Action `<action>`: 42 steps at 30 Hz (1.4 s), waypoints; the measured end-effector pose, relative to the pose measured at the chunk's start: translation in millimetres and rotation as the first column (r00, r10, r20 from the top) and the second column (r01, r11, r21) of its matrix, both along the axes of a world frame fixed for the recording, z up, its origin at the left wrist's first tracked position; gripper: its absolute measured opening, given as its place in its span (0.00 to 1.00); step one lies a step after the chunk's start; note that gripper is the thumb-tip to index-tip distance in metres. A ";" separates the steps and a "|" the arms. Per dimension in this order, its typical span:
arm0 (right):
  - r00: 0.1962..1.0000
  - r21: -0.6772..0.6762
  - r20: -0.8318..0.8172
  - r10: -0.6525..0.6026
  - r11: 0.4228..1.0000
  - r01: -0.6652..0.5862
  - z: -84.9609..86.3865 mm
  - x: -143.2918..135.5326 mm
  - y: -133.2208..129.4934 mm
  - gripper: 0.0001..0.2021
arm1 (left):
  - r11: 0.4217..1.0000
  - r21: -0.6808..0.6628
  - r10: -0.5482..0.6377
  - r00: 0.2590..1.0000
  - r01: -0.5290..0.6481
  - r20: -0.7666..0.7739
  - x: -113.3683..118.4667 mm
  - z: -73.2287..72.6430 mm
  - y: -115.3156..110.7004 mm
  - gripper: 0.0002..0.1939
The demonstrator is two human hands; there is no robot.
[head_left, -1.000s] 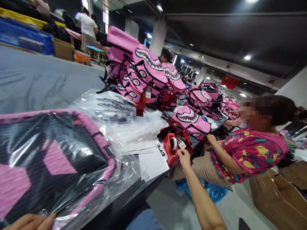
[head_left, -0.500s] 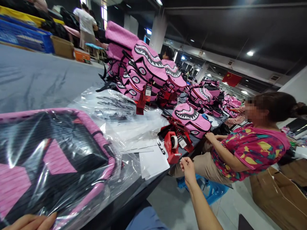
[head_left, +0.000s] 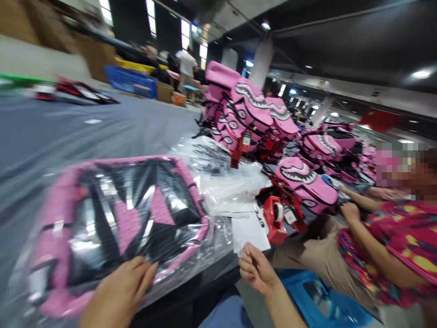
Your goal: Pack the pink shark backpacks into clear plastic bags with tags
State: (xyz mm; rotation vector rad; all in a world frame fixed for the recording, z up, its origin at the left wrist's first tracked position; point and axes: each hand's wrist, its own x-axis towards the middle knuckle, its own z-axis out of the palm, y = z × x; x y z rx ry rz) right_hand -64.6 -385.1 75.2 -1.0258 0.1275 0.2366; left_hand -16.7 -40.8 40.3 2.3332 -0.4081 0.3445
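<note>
A pink and black backpack (head_left: 162,237) in a clear plastic bag (head_left: 221,239) lies flat on the table before me. My left hand (head_left: 119,289) rests on the near edge of this wrapped backpack, fingers stretched over the plastic. My right hand (head_left: 256,269) is raised at the table's front edge with its fingers pinched together; anything between them is too small to make out. Just beyond it are white paper sheets (head_left: 247,232) and a red tape dispenser (head_left: 275,218) with a white roll.
Clear plastic bags (head_left: 225,182) are spread behind the wrapped backpack. Pink shark-mouth backpacks (head_left: 252,102) are piled further back, and another backpack (head_left: 303,177) lies near red tags (head_left: 295,214). A co-worker (head_left: 385,246) sits at the right beside a blue plastic stool (head_left: 317,296).
The view has swung left, so the whole wrapped backpack shows. My right hand has moved from beside the tape dispenser toward me and the wrapped backpack. My left hand stays on the plastic.
</note>
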 end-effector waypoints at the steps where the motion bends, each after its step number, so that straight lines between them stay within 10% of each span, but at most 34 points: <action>1: 0.985 -0.026 0.075 0.155 0.988 -0.153 14.6 4.9 12.3 0.23 | 0.999 0.044 0.020 0.999 -0.018 -0.045 -3.6 9.4 -5.2 0.30; 3: 0.834 -0.255 0.223 0.505 0.856 -0.450 47.5 25.3 33.0 0.22 | 0.993 0.104 0.063 0.990 -0.050 -0.125 -8.2 25.9 -14.5 0.29; 5: 0.530 -0.615 0.233 0.815 0.546 -0.570 79.1 56.2 53.0 0.18 | 0.989 0.133 0.084 0.981 -0.061 -0.174 -10.7 36.6 -19.9 0.27; 9: 0.010 -0.967 -0.073 0.997 -0.068 -0.246 114.3 114.4 97.8 0.11 | 0.980 0.188 0.098 0.977 -0.061 -0.189 -14.3 41.9 -22.7 0.23; 13: -0.072 -0.921 -0.371 0.926 -0.357 0.155 114.0 143.5 134.1 0.05 | 0.965 0.250 0.125 0.976 -0.079 -0.177 -13.9 41.7 -25.1 0.21; 16: -0.009 -0.845 -0.502 0.865 -0.488 0.219 107.7 154.0 149.5 0.05 | 0.957 0.273 0.141 0.980 -0.099 -0.142 -12.7 40.6 -26.4 0.20; 25: 0.435 -0.811 -0.328 0.838 -0.486 0.325 91.7 159.0 141.8 0.27 | 0.960 0.258 0.121 0.992 -0.107 -0.039 -11.7 28.1 -24.3 0.20; 29: 0.583 -0.741 0.012 0.812 -0.384 0.550 81.6 154.5 120.8 0.20 | 0.955 0.278 0.123 0.991 -0.105 -0.048 -11.2 28.6 -24.3 0.20; 32: 0.556 -0.697 0.277 0.784 -0.234 0.677 64.0 130.4 101.6 0.04 | 0.954 0.281 0.127 0.990 -0.105 -0.061 -11.4 29.2 -24.5 0.20; 36: 0.317 -0.652 0.499 0.807 0.109 0.751 26.4 78.1 84.7 0.10 | 0.962 0.256 0.118 0.991 -0.098 -0.065 -11.4 28.1 -24.2 0.20; 42: 0.363 -0.746 0.308 0.879 -0.013 0.665 -2.9 59.2 90.6 0.31 | 0.969 0.243 0.079 0.990 -0.048 -0.118 -10.7 29.1 -19.7 0.19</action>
